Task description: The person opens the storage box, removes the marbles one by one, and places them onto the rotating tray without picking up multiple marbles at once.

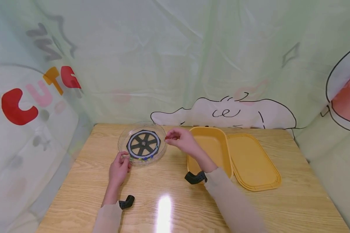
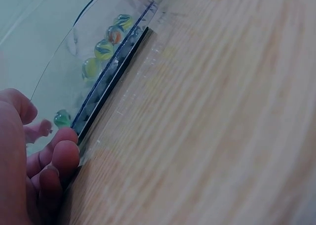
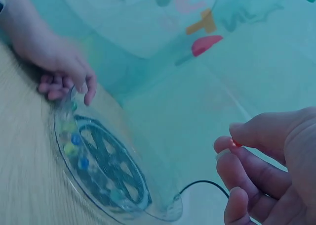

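A clear round dish (image 1: 123, 136) stands at the back left of the table, with a black spoked wheel-like insert (image 1: 144, 143) in it. Several glass marbles (image 2: 104, 50), green, yellow, blue and one with orange, lie along its near side. My left hand (image 1: 119, 169) holds the dish's near-left rim, thumb and fingers on either side of the wall. Just off the dish's right side, my right hand (image 1: 182, 141) pinches a small red marble (image 3: 236, 143) between thumb and fingertips. Most of that marble is hidden by the fingers.
A yellow plastic box (image 1: 210, 139) stands right of the dish, partly behind my right forearm. Its yellow lid (image 1: 253, 161) lies to the right of it. Behind the table hangs a printed curtain (image 1: 175, 64), close to the back edge.
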{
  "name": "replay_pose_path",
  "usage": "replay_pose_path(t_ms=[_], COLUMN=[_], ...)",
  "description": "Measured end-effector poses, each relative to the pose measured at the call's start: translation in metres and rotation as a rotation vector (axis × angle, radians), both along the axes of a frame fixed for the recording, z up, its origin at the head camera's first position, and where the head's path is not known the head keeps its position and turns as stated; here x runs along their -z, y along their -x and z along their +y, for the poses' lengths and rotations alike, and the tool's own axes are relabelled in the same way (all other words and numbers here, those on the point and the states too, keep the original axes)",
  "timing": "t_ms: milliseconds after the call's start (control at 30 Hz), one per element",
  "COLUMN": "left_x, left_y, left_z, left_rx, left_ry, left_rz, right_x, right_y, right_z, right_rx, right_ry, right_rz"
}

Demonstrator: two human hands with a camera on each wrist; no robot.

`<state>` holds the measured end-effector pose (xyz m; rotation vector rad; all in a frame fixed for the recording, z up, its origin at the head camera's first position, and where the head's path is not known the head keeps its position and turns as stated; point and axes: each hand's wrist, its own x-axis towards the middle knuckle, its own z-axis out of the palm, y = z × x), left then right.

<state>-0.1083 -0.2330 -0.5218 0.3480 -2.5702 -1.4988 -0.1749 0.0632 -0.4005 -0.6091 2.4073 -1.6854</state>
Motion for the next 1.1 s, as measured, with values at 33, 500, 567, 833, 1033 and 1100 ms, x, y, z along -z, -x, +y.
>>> replay_pose_path(t_ms=[33, 500, 567, 833, 1033, 1100], left_x=[0.000, 0.002, 0.003, 0.003, 0.003, 0.003], left_y=[0.000, 0.002, 0.002, 0.002, 0.002, 0.002], left_z=[0.000, 0.000, -0.001, 0.000, 0.000, 0.000], left_rx=[-0.001, -0.012, -0.010, -0.006, -0.004, -0.007], left_ry=[-0.001, -0.014, -0.014, 0.003, 0.001, 0.000], left_rz=[-0.003, -0.016, -0.014, 0.005, 0.012, 0.009], right_x=[0.001, 0.030, 0.033, 0.046, 0.053, 0.054], right_y=[0.000, -0.007, -0.008, -0.008, -0.006, -0.006], right_z=[-0.004, -0.050, -0.055, -0.068, -0.070, -0.070], right_rx=[0.002, 0.070, 0.083, 0.110, 0.112, 0.108], right_ry=[0.018, 0.077, 0.089, 0.048, 0.026, 0.026], right_rz=[-0.014, -0.071, -0.068, -0.063, -0.084, -0.087])
